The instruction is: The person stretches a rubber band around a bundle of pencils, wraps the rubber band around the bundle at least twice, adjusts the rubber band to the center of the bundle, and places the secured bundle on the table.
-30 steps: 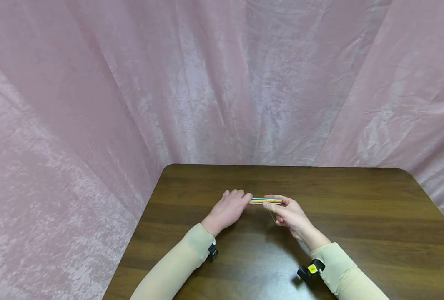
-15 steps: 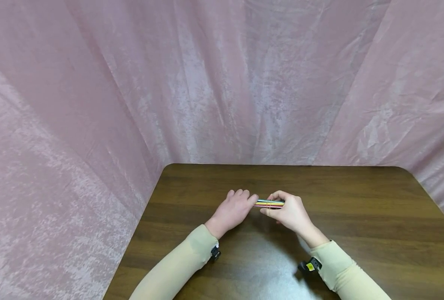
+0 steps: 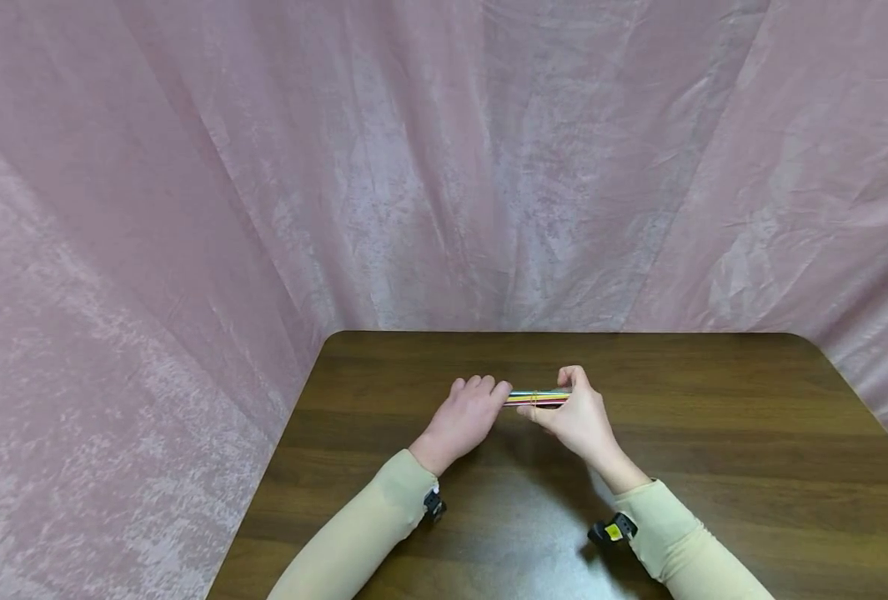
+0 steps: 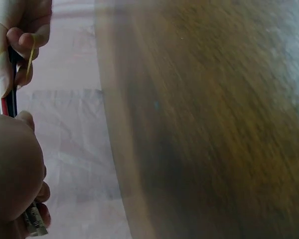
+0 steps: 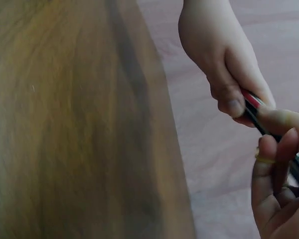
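Note:
A bundle of slim coloured sticks that look like pencils (image 3: 520, 399) is held level above the table, with yellow, red, blue and dark ones showing. My left hand (image 3: 462, 423) grips its left part from above. At the other end is my right hand (image 3: 582, 423), its thumb along the near side and a bent finger raised beyond the bundle. A thin yellow rubber band (image 4: 31, 59) passes round the bundle and is caught on right-hand fingers. In the right wrist view, yellow band also crosses a finger (image 5: 265, 160). The palm hides the bundle's right end.
The brown wooden table (image 3: 714, 433) stretches out on both sides of the hands. Pink velvety curtain (image 3: 444, 167) hangs behind its far edge and at the left. Small black cameras are strapped to both wrists over pale sleeves.
My right fingers have shifted from around the bundle to a more spread pose, one raised beyond it. The band's loop that hung below is now on the bundle and fingers. My left hand keeps its grip.

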{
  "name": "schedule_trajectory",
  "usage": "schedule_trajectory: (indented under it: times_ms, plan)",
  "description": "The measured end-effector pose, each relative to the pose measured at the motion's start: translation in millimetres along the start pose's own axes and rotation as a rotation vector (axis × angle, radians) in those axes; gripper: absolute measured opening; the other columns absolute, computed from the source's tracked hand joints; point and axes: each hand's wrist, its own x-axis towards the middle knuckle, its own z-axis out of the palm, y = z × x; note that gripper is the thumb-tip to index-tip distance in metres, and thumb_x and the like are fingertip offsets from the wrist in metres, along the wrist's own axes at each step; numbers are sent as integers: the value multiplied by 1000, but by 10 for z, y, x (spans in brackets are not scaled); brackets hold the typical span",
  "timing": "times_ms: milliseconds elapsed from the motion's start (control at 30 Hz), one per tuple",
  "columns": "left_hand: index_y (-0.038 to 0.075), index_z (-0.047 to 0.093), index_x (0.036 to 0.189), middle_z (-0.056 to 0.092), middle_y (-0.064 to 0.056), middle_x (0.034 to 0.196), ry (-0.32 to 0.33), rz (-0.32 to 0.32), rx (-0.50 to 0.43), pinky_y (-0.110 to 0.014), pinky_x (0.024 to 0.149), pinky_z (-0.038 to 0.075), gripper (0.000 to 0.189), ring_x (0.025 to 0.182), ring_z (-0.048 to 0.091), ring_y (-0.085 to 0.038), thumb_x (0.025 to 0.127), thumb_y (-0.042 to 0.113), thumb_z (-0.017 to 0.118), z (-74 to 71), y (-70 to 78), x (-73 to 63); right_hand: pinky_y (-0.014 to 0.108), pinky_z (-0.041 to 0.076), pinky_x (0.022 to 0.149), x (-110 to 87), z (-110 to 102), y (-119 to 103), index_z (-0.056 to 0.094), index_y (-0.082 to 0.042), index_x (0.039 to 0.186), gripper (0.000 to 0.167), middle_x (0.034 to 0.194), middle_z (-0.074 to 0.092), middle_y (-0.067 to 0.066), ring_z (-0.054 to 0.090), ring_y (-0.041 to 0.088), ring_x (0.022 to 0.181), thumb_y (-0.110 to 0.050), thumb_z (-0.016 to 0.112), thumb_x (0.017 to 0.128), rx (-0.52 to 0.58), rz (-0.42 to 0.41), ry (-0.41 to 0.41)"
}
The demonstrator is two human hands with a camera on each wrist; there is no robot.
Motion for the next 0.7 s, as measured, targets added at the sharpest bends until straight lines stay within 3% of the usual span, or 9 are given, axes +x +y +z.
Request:
schedule_trajectory:
  times_ms: [167,300,400,500,567,700]
  plan:
    - [14,59,116,62,-1,91,-14,-84,-126,-32,63,38,23,80,62,-20,106,34,65,13,-13,34,32,61,61,-7,105,23,48,0,125,60,107,77,22,73,15,75,-16,92,87,202,12,3]
    - [14,59,116,63,0,92,-35,-126,-177,-32,62,38,24,81,62,-21,106,33,67,45,-28,38,30,60,63,-13,173,72,62,4,123,35,102,79,23,75,23,76,-16,79,99,236,7,-46]
    - [13,58,116,63,0,92,-47,-156,-184,-32,62,37,24,81,63,-21,106,33,67,61,-39,30,29,59,66,-24,204,95,67,6,120,30,101,79,21,75,27,78,-21,67,108,226,5,-81]
    - [13,57,116,63,-1,92,-51,-182,-173,-33,63,38,25,80,63,-21,107,35,65,58,-46,26,32,59,71,-44,223,120,73,2,105,37,92,79,14,73,30,78,-28,54,114,157,-21,-99]
    - [12,57,116,64,-2,93,-46,-205,-167,-35,63,41,26,80,63,-23,108,35,64,50,-49,27,32,56,71,-68,235,142,73,-4,91,42,82,77,6,71,27,76,-31,51,115,66,-82,-120]
    - [10,55,116,65,-5,91,-72,-257,-183,-38,63,45,26,79,65,-26,109,35,61,36,-45,22,28,44,62,-149,247,195,61,-21,75,37,67,60,-8,58,13,64,-33,63,110,-219,-315,-178]
